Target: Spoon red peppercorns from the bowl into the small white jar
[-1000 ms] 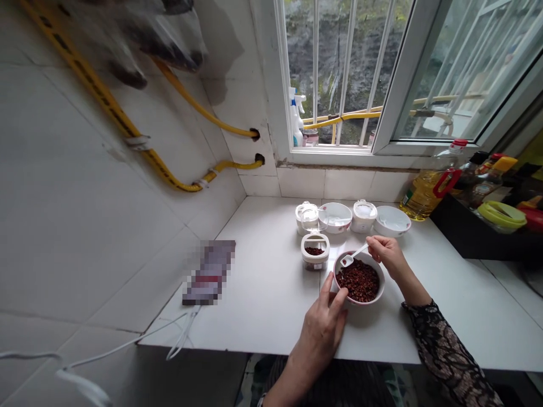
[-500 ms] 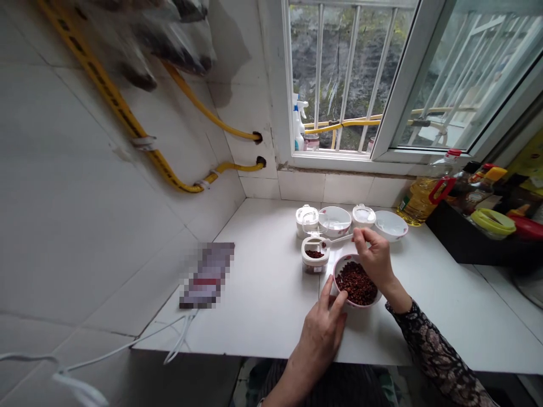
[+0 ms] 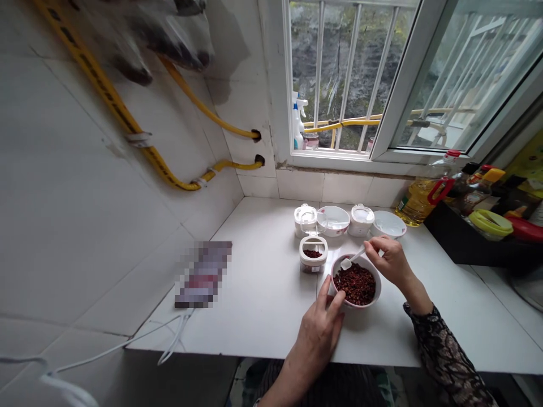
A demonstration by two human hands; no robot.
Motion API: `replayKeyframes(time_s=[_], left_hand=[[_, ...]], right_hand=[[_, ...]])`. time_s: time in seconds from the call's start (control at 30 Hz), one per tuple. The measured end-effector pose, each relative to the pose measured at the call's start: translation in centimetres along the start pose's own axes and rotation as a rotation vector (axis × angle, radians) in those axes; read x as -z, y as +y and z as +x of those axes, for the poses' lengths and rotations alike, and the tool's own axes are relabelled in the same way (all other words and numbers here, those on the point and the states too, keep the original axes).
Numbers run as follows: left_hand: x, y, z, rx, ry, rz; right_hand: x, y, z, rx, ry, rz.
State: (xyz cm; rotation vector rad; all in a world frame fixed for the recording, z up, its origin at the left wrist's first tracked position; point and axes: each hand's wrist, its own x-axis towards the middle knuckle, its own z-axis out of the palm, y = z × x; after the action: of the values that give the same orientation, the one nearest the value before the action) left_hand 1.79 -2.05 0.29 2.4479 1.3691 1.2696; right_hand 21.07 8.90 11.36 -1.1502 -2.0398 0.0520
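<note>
The person's right hand (image 3: 392, 261) pinched a white plastic spoon (image 3: 354, 254) in a pink-rimmed bowl (image 3: 355, 304) of red peppercorns (image 3: 354, 284). The left hand (image 3: 317, 337) lay spread against the bowl, and a small plastic jar (image 3: 313, 261) stood just beside it.

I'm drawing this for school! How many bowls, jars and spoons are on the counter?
Bowls: 3 (peppercorn bowl, floral bowl, far white bowl)
Lidded jars: 3 (front jar, back left jar, back right jar)
Spoons: 1 (white spoon)
Total: 7
</note>
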Motion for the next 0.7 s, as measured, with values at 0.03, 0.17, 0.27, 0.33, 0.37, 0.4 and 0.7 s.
replayKeyframes(time_s=[0.03,0.17,0.27,0.33,0.37,0.4,0.7], left_hand=[[0.0,0.0,0.0,0.0,0.0,0.004],[0.1,0.1,0.1,0.005,-0.005,0.007],[0.1,0.1,0.1,-0.002,-0.006,0.007],[0.1,0.1,0.1,-0.004,-0.004,0.009],[0.1,0.1,0.1,0.0,-0.004,0.006],[0.1,0.1,0.1,0.006,-0.004,0.001],[0.3,0.0,0.1,0.014,-0.005,-0.01]], right_hand=[[-0.2,0.2,-0.2,0.01,-0.027,-0.006],[-1.7,0.0,-0.9,0.067,-0.155,0.015],[-2.6,-0.5,-1.1,0.043,-0.203,0.081],[-2.7,-0.5,-1.2,-0.03,-0.171,0.114],[-2.6,-0.4,-1.2,-0.081,-0.148,0.134],[-2.5,-0.3,-1.2,-0.139,-0.128,0.162],[-1.9,0.7,-1.1,-0.467,-0.074,0.516]])
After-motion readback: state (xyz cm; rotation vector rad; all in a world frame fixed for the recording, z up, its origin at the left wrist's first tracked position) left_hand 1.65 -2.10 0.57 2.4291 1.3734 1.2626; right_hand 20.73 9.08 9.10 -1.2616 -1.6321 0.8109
